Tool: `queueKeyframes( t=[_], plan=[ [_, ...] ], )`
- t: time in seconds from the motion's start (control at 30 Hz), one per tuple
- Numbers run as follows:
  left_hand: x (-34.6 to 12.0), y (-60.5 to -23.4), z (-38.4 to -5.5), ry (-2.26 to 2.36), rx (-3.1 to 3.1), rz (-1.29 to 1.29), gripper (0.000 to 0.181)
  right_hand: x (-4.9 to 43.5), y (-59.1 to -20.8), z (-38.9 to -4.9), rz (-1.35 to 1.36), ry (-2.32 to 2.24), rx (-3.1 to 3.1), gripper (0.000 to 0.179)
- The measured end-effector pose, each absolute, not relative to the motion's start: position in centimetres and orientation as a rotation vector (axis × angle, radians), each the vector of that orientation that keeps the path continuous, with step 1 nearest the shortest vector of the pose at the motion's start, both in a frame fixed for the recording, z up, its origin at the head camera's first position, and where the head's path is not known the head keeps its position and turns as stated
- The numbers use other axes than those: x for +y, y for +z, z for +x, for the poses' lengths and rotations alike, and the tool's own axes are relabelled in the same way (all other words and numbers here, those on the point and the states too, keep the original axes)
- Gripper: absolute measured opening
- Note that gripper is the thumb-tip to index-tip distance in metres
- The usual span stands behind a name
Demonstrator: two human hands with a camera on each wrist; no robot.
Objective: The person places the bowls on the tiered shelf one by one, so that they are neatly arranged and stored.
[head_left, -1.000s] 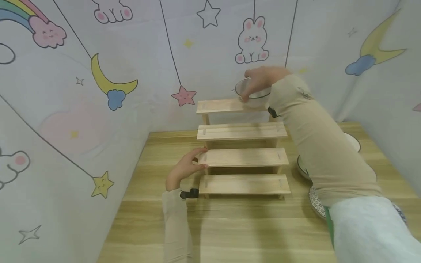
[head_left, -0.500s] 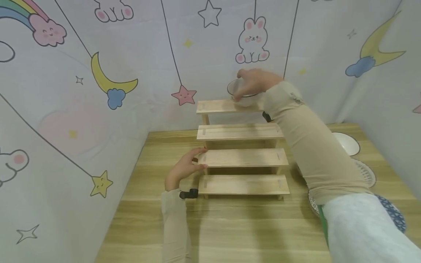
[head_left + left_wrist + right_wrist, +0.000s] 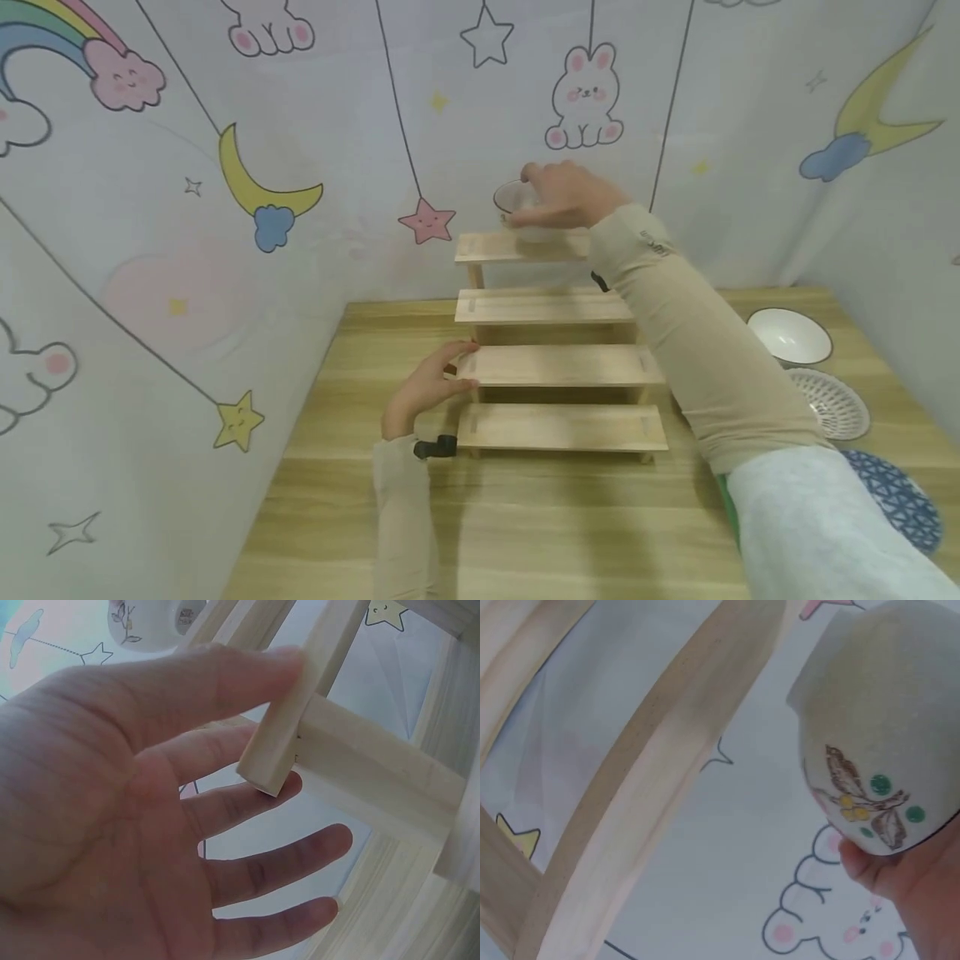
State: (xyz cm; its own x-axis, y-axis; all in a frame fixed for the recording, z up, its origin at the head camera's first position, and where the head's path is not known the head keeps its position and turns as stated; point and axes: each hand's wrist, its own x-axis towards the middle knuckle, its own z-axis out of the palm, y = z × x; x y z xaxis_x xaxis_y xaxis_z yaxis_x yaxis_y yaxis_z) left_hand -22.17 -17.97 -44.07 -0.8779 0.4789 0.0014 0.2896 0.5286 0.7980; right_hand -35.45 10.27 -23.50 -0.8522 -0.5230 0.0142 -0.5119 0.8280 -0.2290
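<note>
Bowl [image 3: 512,197] handling is seemingly relying on nearer support: the left hand [image 3: 427,385] is pinching the wooden stand [image 3: 558,367] at its second step's left end, other fingers spreading loosely; bracing steadily there should be helping. Midway, the right sleeve [image 3: 720,358] is carrying dark lettering [image 3: 655,243], blurring past reading. Farther back, the right hand [image 3: 566,196], partly curled, is holding the bowl by its right side, apparently above the top step's left part; lowering it level is looking wisest. Its underside is showing a dark stamp [image 3: 186,618], too small for reading
</note>
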Motion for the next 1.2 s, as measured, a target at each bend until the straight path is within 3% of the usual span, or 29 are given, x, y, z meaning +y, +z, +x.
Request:
queueKeyframes(
  t=[0.8,1.2],
  plan=[
    [-18.3,-43.8,-21.7,1.283,2.571,0.691,0.062,7.2,-24.9,-36.0,-0.961,-0.353,2.946,0.083],
    [-17.8,-43.8,-21.7,1.300,2.554,0.672,0.062,6.3,-25.5,-36.0,-0.936,-0.307,2.954,0.090]
  ],
)
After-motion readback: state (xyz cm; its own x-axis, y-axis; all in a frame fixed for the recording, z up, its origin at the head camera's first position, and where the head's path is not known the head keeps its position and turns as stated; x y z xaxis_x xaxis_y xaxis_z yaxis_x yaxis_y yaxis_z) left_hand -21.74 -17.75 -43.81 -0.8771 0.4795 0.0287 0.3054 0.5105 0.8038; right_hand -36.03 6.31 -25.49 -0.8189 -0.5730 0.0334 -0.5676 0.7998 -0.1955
